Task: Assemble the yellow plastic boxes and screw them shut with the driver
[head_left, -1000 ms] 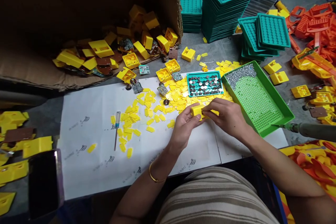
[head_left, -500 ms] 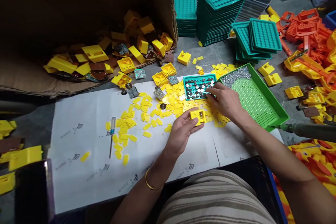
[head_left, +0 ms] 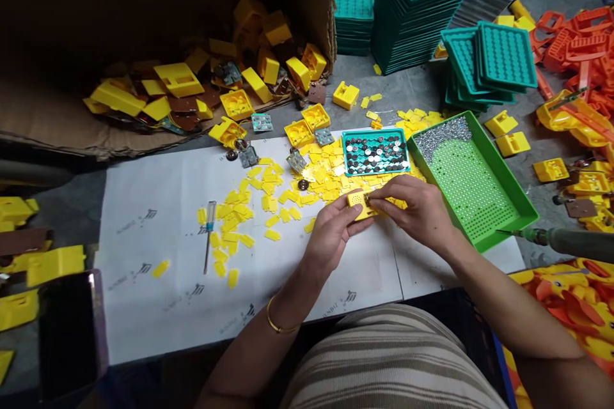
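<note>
My left hand is closed around a small yellow plastic box with a pattern of holes and an open compartment, held over the white sheet. My right hand pinches at that compartment, thumb and fingertips touching the box's right end; whatever sits between them is too small to make out. Just behind the hands lies a teal tray of dark and silver button cells. Loose yellow covers are spread around and beneath it. To the right stands a green basket with small screws heaped at its far end.
A screwdriver lies on the white sheet. Behind is a cardboard box with yellow casings. Teal tray stacks stand at the back. A power screwdriver points in from the right; a phone lies front left.
My right hand has moved from the button-cell tray down to the yellow box in my left hand. The box has tilted slightly, and the whole view has shifted a little.
</note>
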Motion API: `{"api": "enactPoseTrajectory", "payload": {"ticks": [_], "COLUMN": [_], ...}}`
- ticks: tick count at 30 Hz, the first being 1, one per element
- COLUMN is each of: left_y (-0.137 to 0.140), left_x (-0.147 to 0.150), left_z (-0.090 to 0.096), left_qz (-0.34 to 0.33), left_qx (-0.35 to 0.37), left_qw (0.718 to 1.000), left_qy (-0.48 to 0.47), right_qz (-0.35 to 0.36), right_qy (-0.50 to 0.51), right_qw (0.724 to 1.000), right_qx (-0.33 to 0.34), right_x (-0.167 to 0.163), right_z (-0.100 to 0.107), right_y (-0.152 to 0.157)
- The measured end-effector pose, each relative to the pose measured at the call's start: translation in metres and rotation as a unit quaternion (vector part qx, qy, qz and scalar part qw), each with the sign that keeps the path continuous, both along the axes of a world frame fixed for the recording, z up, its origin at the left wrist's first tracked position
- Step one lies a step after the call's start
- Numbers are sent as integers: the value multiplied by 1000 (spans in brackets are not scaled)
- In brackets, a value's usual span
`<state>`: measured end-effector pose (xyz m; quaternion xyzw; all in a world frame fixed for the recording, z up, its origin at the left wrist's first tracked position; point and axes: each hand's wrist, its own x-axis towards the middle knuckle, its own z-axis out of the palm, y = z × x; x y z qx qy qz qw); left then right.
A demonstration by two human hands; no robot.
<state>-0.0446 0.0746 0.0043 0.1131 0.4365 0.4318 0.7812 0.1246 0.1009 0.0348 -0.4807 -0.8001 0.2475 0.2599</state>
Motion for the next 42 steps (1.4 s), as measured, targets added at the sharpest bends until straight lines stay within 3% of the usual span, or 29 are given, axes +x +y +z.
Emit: {"api": "enactPoseTrajectory", "payload": {"ticks": [6, 9, 13, 17, 20, 23, 30, 34, 37, 40, 42], "left_y": [-1, -3, -6, -6, -7, -7, -5, -10, -16, -23, -29], "left_x": [2, 4, 3, -1, -2, -1, 1, 7, 11, 10, 6], "left_z": [-1, -2, -2, 0, 3, 4, 4, 3, 4, 7, 8], "left_qz": [14, 3, -26, -53, -71, -64, -31, -27, -38, -56, -52], "left_qx": [11, 22, 60, 86, 83, 65, 5, 7, 11, 22, 26], "left_qw": [999, 998, 994, 991, 992, 995, 999, 1000, 999, 998, 997], "left_qy": [28, 61, 91, 86, 65, 47, -26, -12, 13, 35, 51], "right_qz": [9, 25, -4, -25, -8, -14, -17, -27, -20, 46, 45], "right_qy": [-123, -158, -37, 119, 164, 188, 172, 89, 31, 49, 87], "right_qw": [992, 987, 989, 946, 920, 917, 948, 979, 986, 985, 986], "right_qx": [20, -11, -142, -302, -357, -352, -266, -180, -160, -161, -135], "right_x": [-7, -7, -1, 4, 5, 5, 3, 0, 5, 17, 22], "right_z": [-2, 2, 3, -3, -5, -7, -15, -13, -7, -1, 0], "right_y": [-4, -2, 5, 9, 9, 5, -10, -22, -30, -30, -23]}}
